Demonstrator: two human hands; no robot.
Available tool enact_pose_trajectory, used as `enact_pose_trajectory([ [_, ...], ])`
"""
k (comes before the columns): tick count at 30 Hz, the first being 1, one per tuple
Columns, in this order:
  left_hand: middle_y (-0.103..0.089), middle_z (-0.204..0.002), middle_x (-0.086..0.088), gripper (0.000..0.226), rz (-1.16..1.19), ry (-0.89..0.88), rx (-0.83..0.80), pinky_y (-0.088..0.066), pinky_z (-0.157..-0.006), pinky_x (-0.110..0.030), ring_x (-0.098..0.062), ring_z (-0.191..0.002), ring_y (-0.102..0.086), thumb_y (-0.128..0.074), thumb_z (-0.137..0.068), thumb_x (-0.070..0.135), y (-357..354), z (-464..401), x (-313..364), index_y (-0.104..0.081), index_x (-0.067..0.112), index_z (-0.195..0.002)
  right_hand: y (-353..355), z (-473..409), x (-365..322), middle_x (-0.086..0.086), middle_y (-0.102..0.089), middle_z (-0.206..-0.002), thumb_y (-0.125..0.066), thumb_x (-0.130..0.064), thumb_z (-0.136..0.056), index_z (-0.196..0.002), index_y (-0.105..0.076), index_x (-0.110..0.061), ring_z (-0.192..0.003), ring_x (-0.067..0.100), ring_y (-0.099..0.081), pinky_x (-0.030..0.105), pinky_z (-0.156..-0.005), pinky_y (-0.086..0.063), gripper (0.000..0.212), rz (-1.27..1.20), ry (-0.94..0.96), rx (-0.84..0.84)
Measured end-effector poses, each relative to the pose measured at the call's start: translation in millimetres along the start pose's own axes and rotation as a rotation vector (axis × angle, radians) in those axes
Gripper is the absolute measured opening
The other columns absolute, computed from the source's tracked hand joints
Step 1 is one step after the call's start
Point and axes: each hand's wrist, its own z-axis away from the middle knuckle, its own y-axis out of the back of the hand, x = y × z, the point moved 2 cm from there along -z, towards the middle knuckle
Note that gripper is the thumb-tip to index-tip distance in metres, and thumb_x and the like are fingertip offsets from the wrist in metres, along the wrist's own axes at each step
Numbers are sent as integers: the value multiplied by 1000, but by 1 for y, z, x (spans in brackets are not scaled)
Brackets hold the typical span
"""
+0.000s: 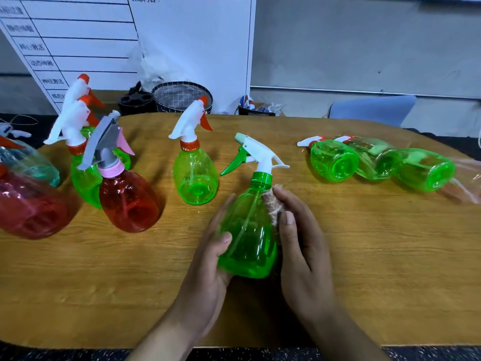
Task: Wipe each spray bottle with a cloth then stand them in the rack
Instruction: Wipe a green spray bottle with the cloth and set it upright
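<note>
While the wooden table (364, 256) holds lots of spray bottles, the far left edge shows a red bottle (28, 209) lying on its side, with a bluish clear one (39, 162) behind it. Next to them stands a green bottle with a white and orange sprayer (86, 178), and another sprayer of the same kind pokes up behind it. Just in front stands a red bottle with a grey and pink sprayer (128, 199). Further right, a green bottle with a white sprayer and orange cap (195, 175) stands alone.

Near the middle of the table, close to the front, the left hand (208, 259) holds the green spray bottle with the green trigger (248, 238). Its fingers curl round the bottle's left side and the thumb lies across the front. The bottle leans back, with its white sprayer pointing left and away.

On the bottle's right side, the right hand (302, 246) presses a small brownish cloth (273, 204) against the bottle. The fingers are close together and wrap over the cloth, and the thumb sits on top near the bottle's shoulder.

Further right, three green bottles (380, 162) lie on their sides in a row, touching, with their bottoms facing the front. A bit of clear plastic wrap (466, 183) lies beside the last one.

Behind the table are a white board with writing (78, 35), a round checked basket (182, 96) and a blue chair (372, 109)
</note>
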Motion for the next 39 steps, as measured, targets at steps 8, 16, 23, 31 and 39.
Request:
enact_pose_trajectory([
  [8,-57,-157,-1,56,-207,-77,69,-35,-122,-63,-27,-149,-50,-61,-92,49,1,-2,-5,-60,41,-147,8,-14,-12,-5,-69,-120,-50,-25,-108,-137,-67,-19,-112,13,-65,25,-93,-48,34,166,99,6],
  [16,-60,-154,-3,53,-133,-83,75,-42,-121,-53,-27,-144,-56,-59,-94,39,4,-2,-1,-60,39,-147,6,13,-13,-7,-58,-99,-59,-34,-104,-131,-74,-24,-82,6,-58,24,-72,-53,32,367,432,-191],
  [23,-64,-151,-4,45,-90,-102,69,-46,-116,-50,-28,-142,-58,-50,-98,36,1,-1,0,-66,42,-139,13,12,-22,-4,-60,-98,-62,-26,-101,-131,-72,-23,-80,5,-57,16,-74,-47,31,312,485,-169],
  [31,-54,-160,3,51,-212,-117,34,-30,-126,-62,-25,-152,-47,-56,-96,43,5,0,-8,-60,43,-147,10,-7,-8,-3,-55,-93,-54,-33,-105,-133,-72,-24,-80,2,-57,17,-70,-45,34,316,247,-102],
  [39,-66,-147,-8,48,-9,-49,40,-43,-113,-48,-31,-137,-62,-51,-97,41,-1,1,7,-62,45,-144,1,24,-22,1,-65,-91,-71,-24,-97,-124,-78,-23,-81,9,-62,24,-71,-55,28,340,597,-297],
])
